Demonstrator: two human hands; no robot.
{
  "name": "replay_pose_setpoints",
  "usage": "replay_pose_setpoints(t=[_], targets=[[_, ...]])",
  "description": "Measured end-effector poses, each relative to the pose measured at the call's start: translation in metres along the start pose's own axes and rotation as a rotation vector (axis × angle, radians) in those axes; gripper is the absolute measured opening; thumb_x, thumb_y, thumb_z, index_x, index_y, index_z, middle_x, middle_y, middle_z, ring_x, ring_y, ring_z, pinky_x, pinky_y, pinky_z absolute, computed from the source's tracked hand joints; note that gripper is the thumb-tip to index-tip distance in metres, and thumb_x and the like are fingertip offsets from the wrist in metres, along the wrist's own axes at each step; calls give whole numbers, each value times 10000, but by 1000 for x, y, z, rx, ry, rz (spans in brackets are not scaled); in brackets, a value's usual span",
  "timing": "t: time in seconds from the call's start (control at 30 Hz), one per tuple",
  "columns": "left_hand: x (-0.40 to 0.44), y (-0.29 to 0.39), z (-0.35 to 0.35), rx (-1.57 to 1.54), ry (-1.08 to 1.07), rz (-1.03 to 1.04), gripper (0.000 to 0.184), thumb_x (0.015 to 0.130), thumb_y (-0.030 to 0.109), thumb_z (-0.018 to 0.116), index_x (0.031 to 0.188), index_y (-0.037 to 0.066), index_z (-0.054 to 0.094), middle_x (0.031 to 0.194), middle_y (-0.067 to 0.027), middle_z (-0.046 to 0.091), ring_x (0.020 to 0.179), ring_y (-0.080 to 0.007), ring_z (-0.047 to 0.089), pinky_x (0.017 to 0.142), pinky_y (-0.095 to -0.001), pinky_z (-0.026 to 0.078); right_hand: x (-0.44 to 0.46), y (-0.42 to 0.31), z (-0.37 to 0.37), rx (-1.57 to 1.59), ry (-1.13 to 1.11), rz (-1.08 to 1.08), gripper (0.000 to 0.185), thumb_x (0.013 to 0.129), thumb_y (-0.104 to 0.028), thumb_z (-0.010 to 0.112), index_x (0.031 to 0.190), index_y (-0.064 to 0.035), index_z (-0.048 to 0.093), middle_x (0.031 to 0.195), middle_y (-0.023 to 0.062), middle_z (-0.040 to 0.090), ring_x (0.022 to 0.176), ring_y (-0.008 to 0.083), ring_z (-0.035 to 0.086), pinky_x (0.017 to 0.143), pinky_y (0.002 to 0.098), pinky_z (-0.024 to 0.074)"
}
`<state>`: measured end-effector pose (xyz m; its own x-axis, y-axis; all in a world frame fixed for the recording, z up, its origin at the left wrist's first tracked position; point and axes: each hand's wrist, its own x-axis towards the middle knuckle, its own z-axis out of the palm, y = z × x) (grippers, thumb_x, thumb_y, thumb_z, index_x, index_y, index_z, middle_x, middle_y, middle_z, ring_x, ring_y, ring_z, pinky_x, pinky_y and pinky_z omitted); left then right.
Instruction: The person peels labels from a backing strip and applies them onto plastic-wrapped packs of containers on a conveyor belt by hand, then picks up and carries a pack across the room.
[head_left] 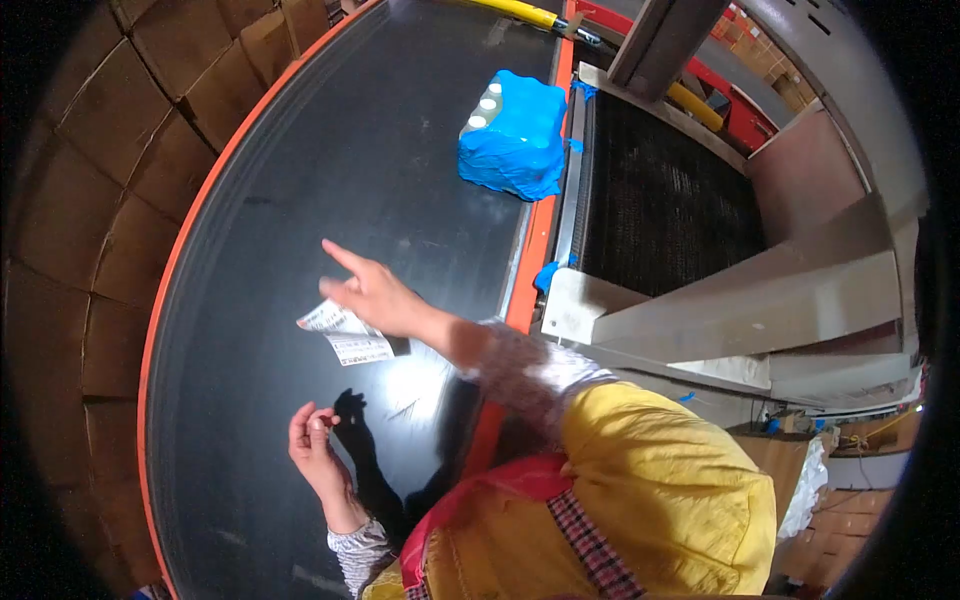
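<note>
A white printed label (358, 346), bent at one corner, hangs from beneath my right hand (375, 297) over the black conveyor belt. The index finger of that hand points out toward the far left, and its lower fingers, mostly hidden, appear to grip the label. My left hand (314, 440) is nearer my body, above the belt, with loosely curled fingers slightly apart and nothing visible in them. Farther up the belt (300, 170), against its right edge, sits a blue plastic-wrapped package (520, 135) with several white round spots on one side.
Stacked brown cartons (120, 180) line the left side beyond the belt's orange edge (190, 215). To the right stand a metal frame (750, 290) and a second dark, ribbed belt (670, 190). A yellow tube (515, 10) crosses the far end.
</note>
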<state>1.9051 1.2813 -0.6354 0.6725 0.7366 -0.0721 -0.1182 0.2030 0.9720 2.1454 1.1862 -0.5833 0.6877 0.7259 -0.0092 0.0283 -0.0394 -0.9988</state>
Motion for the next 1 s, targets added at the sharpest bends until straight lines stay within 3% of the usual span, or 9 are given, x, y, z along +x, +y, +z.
replay_pose_setpoints(t=[0.07,0.23,0.27,0.43,0.63,0.77,0.87,0.9,1.0], targets=[[-4,1,-17,-5,60,-16,240,906,138,560,1086,-20,552,892,-96,635,769,-142,574,757,-260,452,-40,-25,-9,-153,-17,-89,539,832,-191,623,1302,-19,422,1024,87,569,931,150,536,831,296,429],[-35,-13,-48,-9,91,-123,238,906,150,568,1076,-16,556,884,-96,637,760,-131,580,729,-245,468,-61,-10,-84,-317,410,-288,579,736,-69,667,1277,-41,462,904,96,631,843,140,595,747,274,484],[-43,-15,-48,-21,87,-137,240,905,151,571,1076,-17,556,883,-96,636,761,-131,582,728,-244,472,-62,-22,-106,-499,516,-158,514,739,-133,691,1211,-58,505,1085,157,615,960,279,621,813,349,490],[-71,-15,-47,-51,97,-168,263,892,163,595,1076,-23,557,887,-113,636,773,-148,592,744,-253,485,-14,-29,-214,-940,758,-77,498,728,-223,627,1178,-29,534,917,203,645,847,305,646,762,358,499],[-95,-5,-61,-67,152,-141,258,891,146,590,1081,-25,551,886,-109,641,781,-148,597,748,-258,488,39,-14,-247,-1227,410,156,661,718,-215,640,1318,-67,408,1168,258,554,1118,388,516,950,476,398],[-107,-1,-77,-67,228,-126,236,898,134,577,1078,-17,554,898,-104,644,786,-146,601,751,-258,490,4,-14,-198,-1637,533,-24,790,763,-297,673,1415,-134,257,1426,224,290,1320,379,282,1004,523,322],[-115,-1,-84,-73,245,-111,230,901,130,570,1079,-15,555,903,-102,643,784,-146,602,751,-257,491,5,23,-208,-1430,387,-452,745,813,-250,628,1429,-133,227,1413,213,325,1325,364,285,1024,516,307],[-119,-1,-86,-74,244,-112,227,902,127,568,1079,-15,555,904,-102,643,785,-147,601,752,-257,491,5,15,-201,-1165,62,-54,656,865,-251,566,1421,-98,253,1423,196,322,1347,338,256,1045,512,280],[-126,4,-86,-82,240,-113,223,903,120,564,1081,-14,554,905,-101,642,788,-148,600,757,-258,489,-10,29,-181,-1364,30,-231,604,921,-429,422,1409,-98,290,1460,138,286,1367,332,208,1078,508,224]])
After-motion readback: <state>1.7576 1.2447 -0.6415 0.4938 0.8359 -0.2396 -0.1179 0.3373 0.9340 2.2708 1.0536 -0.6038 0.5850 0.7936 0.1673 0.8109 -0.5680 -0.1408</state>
